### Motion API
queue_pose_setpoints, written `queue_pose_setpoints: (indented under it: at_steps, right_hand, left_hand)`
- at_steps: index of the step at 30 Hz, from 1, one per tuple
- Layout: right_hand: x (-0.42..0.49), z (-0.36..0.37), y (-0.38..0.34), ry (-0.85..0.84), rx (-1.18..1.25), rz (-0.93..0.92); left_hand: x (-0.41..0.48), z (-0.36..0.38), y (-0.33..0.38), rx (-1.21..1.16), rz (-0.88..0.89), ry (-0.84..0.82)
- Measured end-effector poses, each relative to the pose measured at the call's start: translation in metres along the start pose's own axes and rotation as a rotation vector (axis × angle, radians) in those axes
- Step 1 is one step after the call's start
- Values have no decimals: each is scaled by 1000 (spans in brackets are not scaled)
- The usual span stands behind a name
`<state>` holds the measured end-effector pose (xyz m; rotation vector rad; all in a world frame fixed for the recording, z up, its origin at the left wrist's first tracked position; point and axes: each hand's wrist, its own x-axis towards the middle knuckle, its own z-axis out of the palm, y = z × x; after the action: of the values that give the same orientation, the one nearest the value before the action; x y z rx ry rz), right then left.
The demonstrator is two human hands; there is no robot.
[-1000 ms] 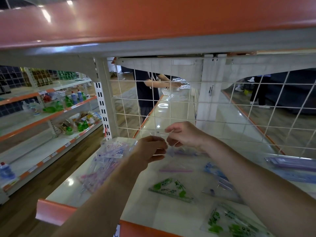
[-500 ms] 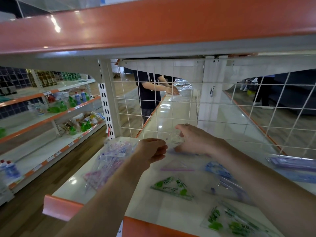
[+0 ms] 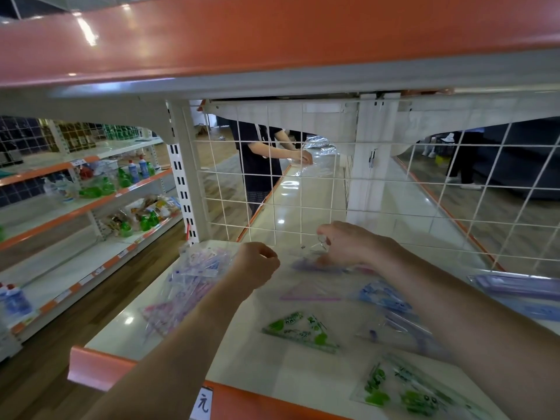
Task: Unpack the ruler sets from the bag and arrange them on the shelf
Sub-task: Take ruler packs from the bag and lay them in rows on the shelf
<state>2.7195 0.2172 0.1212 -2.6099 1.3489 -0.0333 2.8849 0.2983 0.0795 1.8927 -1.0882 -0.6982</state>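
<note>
Head view: the right hand is pinching a purple set down at the back of the shelf, beside the mesh. The left hand is hovering, fingers curled in, nothing visible in them. Several sets are already lying spread out; the bag, left of them, is looking far from emptied.

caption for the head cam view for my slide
Right hand holds a clear ruler set at the back of the shelf; left hand curled beside the bag.
</note>
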Motion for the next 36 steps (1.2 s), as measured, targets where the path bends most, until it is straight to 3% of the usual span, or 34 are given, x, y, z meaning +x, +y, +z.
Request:
queue_pose_setpoints:
  at_steps: [4, 8, 16, 24, 29, 36]
  right_hand:
    - [9, 4, 4, -47, -38, 29]
    - [18, 9, 8, -75, -56, 52]
    - [28, 18, 7, -159, -135, 38]
    - [23, 5, -9, -93, -67, -31]
    - [39, 10, -49, -19, 38, -151]
    - [57, 39, -94, -68, 86, -232]
  left_hand:
    - [-2, 2, -5, 441, 148, 49]
    - [-7, 2, -3, 562, 216, 61]
    - [-17, -8, -5, 591, 215, 56]
    - [-27, -31, -12, 558, 268, 111]
    - [-29, -70, -31, 543, 184, 213]
    - [-37, -105, -55, 552, 103, 251]
